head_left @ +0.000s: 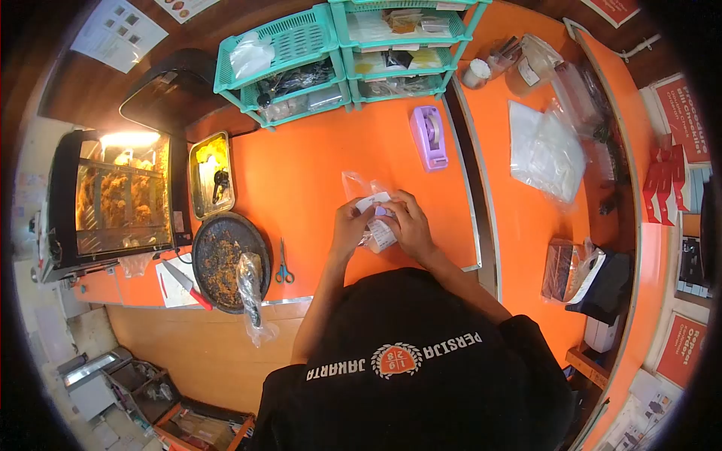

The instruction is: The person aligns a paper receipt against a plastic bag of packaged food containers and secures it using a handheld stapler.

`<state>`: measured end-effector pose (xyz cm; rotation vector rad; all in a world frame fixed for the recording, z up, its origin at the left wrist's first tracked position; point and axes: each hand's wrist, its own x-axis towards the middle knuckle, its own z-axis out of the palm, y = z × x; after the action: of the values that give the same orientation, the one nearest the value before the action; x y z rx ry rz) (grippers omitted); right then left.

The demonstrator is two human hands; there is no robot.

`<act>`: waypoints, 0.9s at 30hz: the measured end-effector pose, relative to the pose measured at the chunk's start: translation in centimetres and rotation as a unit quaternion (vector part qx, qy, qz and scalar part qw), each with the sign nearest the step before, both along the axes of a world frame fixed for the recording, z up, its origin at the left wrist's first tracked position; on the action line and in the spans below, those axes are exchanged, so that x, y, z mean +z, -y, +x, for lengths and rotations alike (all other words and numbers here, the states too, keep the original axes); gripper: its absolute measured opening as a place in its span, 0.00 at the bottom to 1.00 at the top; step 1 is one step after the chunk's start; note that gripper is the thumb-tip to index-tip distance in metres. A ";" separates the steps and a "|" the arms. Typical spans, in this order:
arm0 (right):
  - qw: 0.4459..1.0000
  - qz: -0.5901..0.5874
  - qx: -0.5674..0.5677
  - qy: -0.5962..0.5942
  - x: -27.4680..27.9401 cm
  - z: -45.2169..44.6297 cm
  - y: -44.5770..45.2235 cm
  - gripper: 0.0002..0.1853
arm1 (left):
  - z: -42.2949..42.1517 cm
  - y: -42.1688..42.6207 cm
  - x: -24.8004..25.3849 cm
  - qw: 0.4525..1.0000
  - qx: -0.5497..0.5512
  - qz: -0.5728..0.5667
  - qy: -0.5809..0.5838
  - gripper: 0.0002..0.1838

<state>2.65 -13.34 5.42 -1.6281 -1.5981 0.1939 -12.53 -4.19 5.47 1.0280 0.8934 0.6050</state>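
Observation:
Over the orange counter, my left hand (349,228) pinches the left side of a white paper receipt (383,235) with print on it. My right hand (412,228) grips the same receipt from the right, its fingers closed at the paper. A small purple patch (381,211) shows between the fingertips; I cannot tell what it is. A clear plastic bag (354,183) lies under and behind the receipt, partly hidden by both hands. Beyond my right hand stands a purple tape dispenser (429,140). Scissors (283,262) lie to the left of my left hand.
On the left are a lit food warmer (120,195), a metal tray (211,175), a round dark board (226,261) with a plastic-wrapped tool, and a red-handled knife (186,283). Teal racks (282,45) stand at the back. Plastic bags (547,146) lie on the right counter.

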 end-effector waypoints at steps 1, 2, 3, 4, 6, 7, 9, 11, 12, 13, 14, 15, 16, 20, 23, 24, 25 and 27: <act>1.000 0.000 0.002 0.000 -0.1 0.0 -0.1 0.17 | 0.2 0.1 0.1 1.000 -0.005 0.008 -0.016 0.10; 0.999 -0.007 0.000 -0.040 -0.2 0.1 -0.2 0.16 | 0.3 0.1 0.2 0.999 -0.011 0.015 -0.033 0.11; 0.997 -0.014 -0.002 -0.081 -0.3 0.1 -0.2 0.16 | 0.3 0.2 0.1 0.999 -0.009 0.015 -0.034 0.11; 0.997 -0.015 0.000 -0.081 -0.4 0.0 -0.2 0.16 | 0.3 0.2 -0.2 0.998 -0.020 -0.015 -0.051 0.13; 0.992 -0.026 -0.007 -0.121 -0.7 -0.1 -0.3 0.15 | 0.3 0.2 -0.9 0.996 -0.029 -0.045 -0.066 0.14; 0.992 -0.026 -0.004 -0.120 -0.7 -0.2 -0.3 0.15 | 0.5 0.2 -1.0 0.997 -0.034 -0.020 -0.073 0.15; 0.992 -0.014 -0.027 -0.120 -0.8 -0.5 -0.4 0.15 | 0.7 0.3 -1.2 0.996 -0.035 0.004 -0.078 0.15; 0.991 -0.016 -0.031 -0.128 -1.5 -0.6 -0.5 0.15 | 0.7 0.6 -0.5 0.999 -0.027 0.010 -0.026 0.16; 0.990 -0.017 -0.037 -0.137 -1.8 -0.6 -0.4 0.15 | 0.7 0.6 -0.8 0.999 -0.022 0.008 -0.026 0.16; 0.990 -0.018 -0.032 -0.137 -1.5 -0.6 -0.6 0.15 | 0.7 0.4 -1.1 0.997 -0.032 0.016 -0.061 0.16; 0.989 -0.013 -0.039 -0.141 -1.2 -0.7 -0.6 0.14 | 0.6 0.3 -1.4 0.994 -0.043 0.023 -0.097 0.16; 0.988 -0.008 -0.047 -0.146 -1.0 -0.8 -0.6 0.13 | 0.5 0.2 -1.7 0.994 -0.040 0.021 -0.098 0.16; 0.988 -0.010 -0.045 -0.145 -1.1 -0.8 -0.7 0.13 | 0.6 0.0 -1.5 0.993 -0.042 0.042 -0.098 0.16; 0.978 -0.040 -0.019 -0.206 -1.0 -0.4 -0.9 0.12 | 0.7 0.1 -1.8 0.992 -0.034 0.097 -0.077 0.17; 0.977 -0.068 -0.015 -0.201 -0.5 -0.1 -0.9 0.11 | 0.4 0.2 -2.2 0.995 -0.024 0.075 -0.057 0.17; 0.976 -0.082 -0.016 -0.201 -0.4 0.0 -0.9 0.11 | 0.4 0.2 -2.4 0.995 -0.024 0.074 -0.057 0.17; 0.976 -0.082 -0.017 -0.200 -0.4 0.0 -0.9 0.11 | 0.7 0.1 -2.6 0.994 -0.020 0.088 -0.055 0.16; 0.979 -0.070 -0.034 -0.189 -0.5 -0.3 -0.9 0.10 | 0.6 0.2 -3.1 0.994 -0.014 0.099 -0.053 0.16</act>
<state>2.38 -12.42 4.91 -1.6328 -1.2593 0.5551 -11.89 -4.38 2.42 1.2591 0.9227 0.6301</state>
